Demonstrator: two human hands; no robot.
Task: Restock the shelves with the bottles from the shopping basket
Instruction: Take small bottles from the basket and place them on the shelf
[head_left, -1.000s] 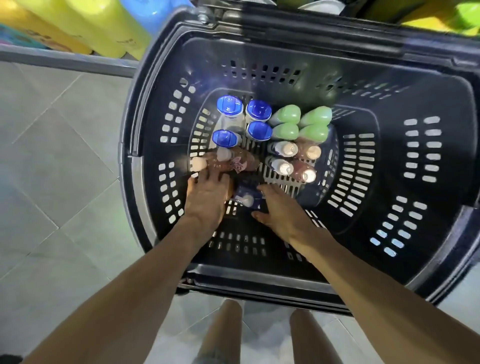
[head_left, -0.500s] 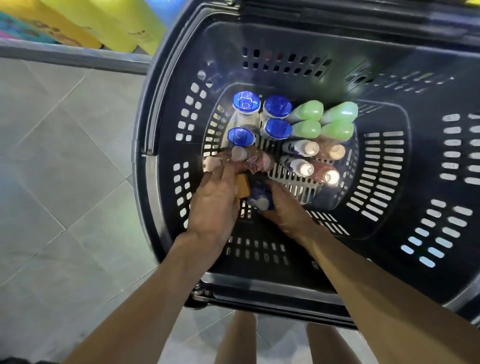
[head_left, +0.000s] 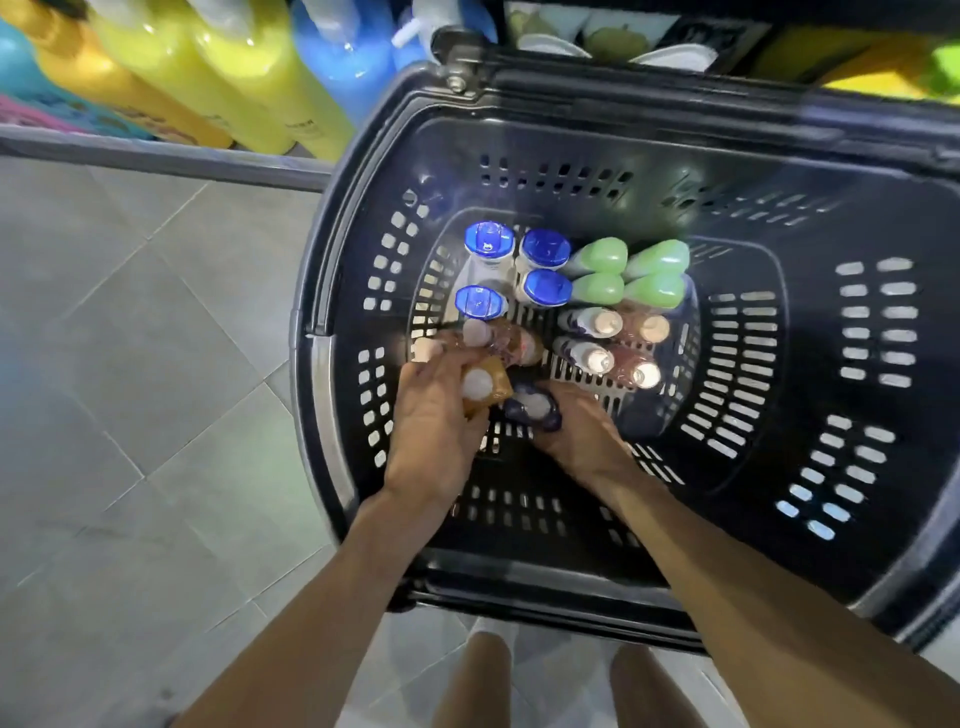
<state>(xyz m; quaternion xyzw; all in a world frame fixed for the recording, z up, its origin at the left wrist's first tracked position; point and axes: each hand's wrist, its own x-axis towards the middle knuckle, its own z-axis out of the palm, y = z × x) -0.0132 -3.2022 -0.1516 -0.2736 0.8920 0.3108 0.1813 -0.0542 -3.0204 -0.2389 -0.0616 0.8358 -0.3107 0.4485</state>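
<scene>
A: Which bottles are being taken up?

B: An amber bottle with a white cap is clasped in the left hand, the fingers curled round its body. A dark purple bottle with a pale cap is gripped by the right hand, the fingers wrapped round it from the far side. The two bottles are held side by side, almost touching, low inside the black shopping basket, at the near left part of its floor.

A: What else is found in the basket?

B: Just past the left fingers, two or three pale-capped bottles are seen lying close together; their exact number cannot be told because of blur. Behind them four blue-capped white bottles are stood in a cluster. To their right four green bottles are leaned together, and in front of those four small bottles with light caps are grouped.

A: And outside it?

B: Beyond the far rim, a low shelf edge is seen, on which large yellow bottles, an orange one and a blue bottle are ranged. A grey tiled floor is spread to the left, and the person's bare legs are seen below the basket's near rim.
</scene>
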